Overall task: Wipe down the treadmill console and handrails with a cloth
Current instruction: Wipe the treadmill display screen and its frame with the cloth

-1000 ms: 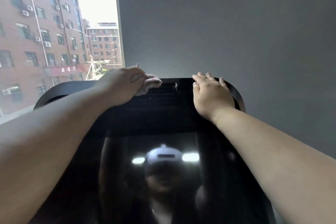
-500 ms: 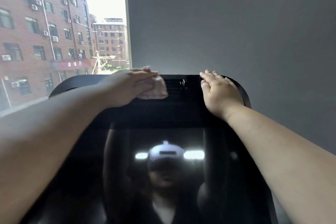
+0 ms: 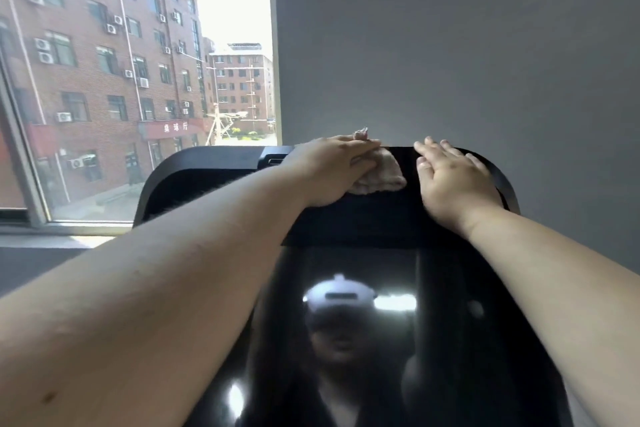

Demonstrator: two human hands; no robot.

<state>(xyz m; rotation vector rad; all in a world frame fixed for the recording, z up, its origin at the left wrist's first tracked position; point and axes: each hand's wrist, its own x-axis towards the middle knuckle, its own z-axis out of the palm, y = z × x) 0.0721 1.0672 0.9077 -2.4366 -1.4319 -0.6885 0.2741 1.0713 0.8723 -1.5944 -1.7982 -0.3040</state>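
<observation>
The left hand (image 3: 332,170) has slid the cloth (image 3: 381,177) right along the treadmill console (image 3: 207,166) top edge, fingers pressing flat; the right hand (image 3: 450,180) rests flat just beside.

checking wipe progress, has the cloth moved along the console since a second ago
Yes. The cloth under the left hand has slid rightward along the console top, now nearly reaching the resting right hand.

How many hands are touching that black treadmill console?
2. The left hand presses a cloth on the console near its top middle; the right hand lies flat toward the top right corner.
</observation>
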